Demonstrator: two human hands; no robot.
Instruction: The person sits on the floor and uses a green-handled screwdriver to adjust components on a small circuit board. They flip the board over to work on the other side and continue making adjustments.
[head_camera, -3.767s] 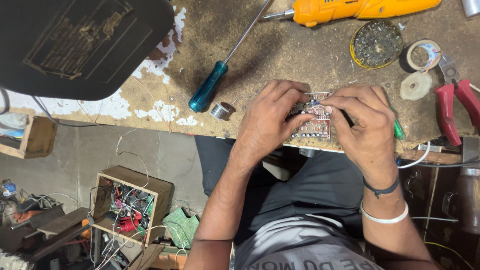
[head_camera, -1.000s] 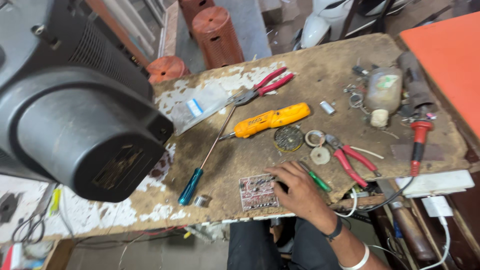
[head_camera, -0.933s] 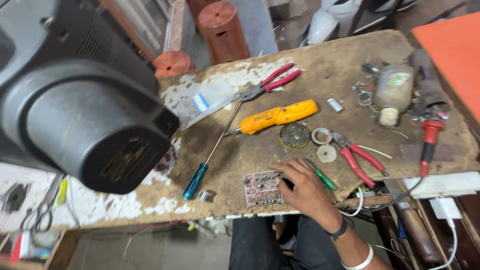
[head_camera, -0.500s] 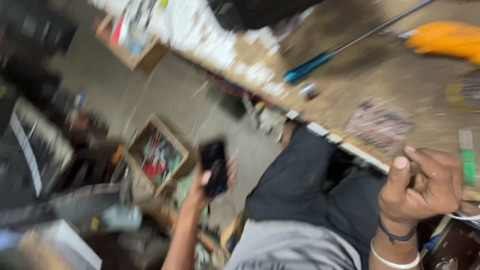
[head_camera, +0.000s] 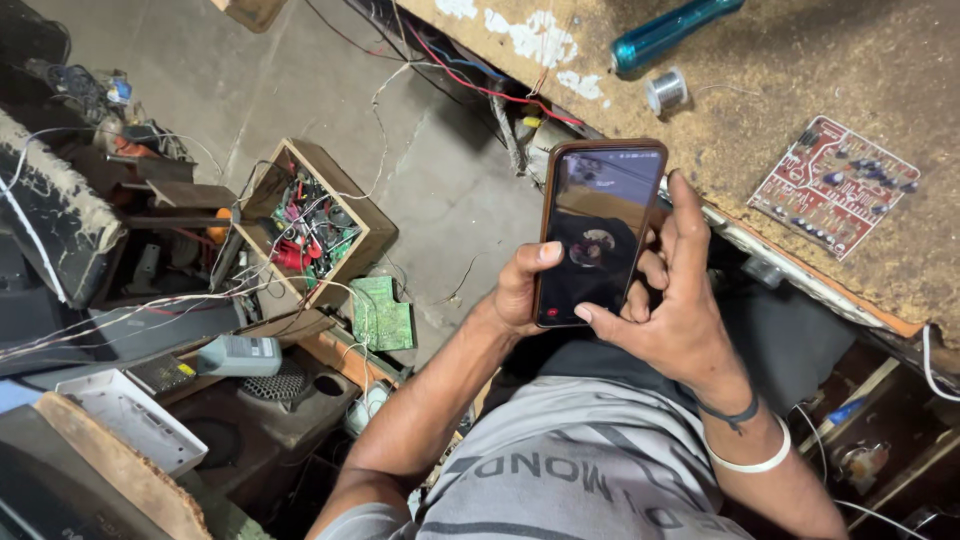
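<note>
two hands on a phone (head_camera: 598, 232), left hand (head_camera: 522, 290) fingers hidden behind it, right hand (head_camera: 672, 305) fingers clasping its edge

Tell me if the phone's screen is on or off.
On: the phone, held in the left hand and right hand, shows a lit image.
</note>
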